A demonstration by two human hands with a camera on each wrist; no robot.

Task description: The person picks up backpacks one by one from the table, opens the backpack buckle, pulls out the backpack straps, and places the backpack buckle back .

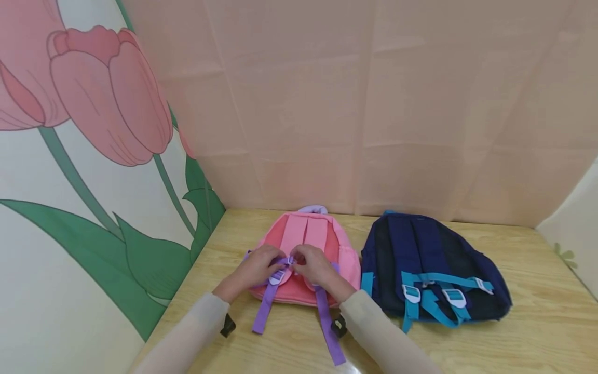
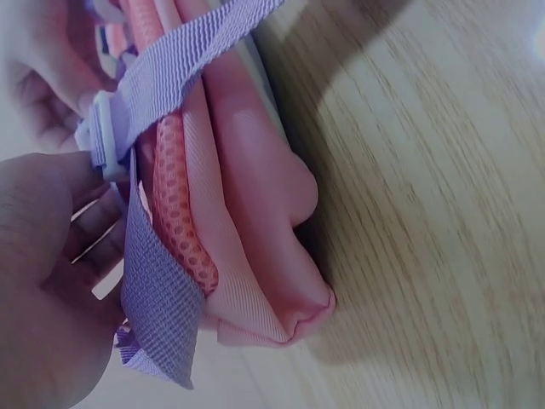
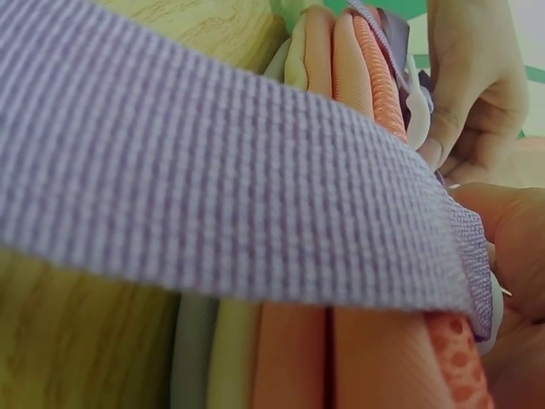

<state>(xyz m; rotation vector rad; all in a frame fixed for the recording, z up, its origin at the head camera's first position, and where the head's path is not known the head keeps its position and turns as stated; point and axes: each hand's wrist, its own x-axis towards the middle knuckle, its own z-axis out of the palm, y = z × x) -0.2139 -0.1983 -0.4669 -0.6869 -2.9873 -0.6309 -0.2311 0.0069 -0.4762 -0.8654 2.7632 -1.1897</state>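
Note:
A pink child's backpack lies on the table with its shoulder-strap side up. My left hand pinches a purple webbing strap over the middle of the pack. Close beside it, my right hand grips the other side, at a small pale buckle between the two hands. A lilac strap adjuster sits just below the left fingers. Two loose purple strap ends hang toward the front edge. In the right wrist view, wide purple webbing crosses in front and hides part of the grip.
To the right lies a navy backpack with teal straps and white adjusters. Both packs rest on a wood-grain table. Behind stands a pinkish-beige cloth backdrop, and on the left a panel with tulips.

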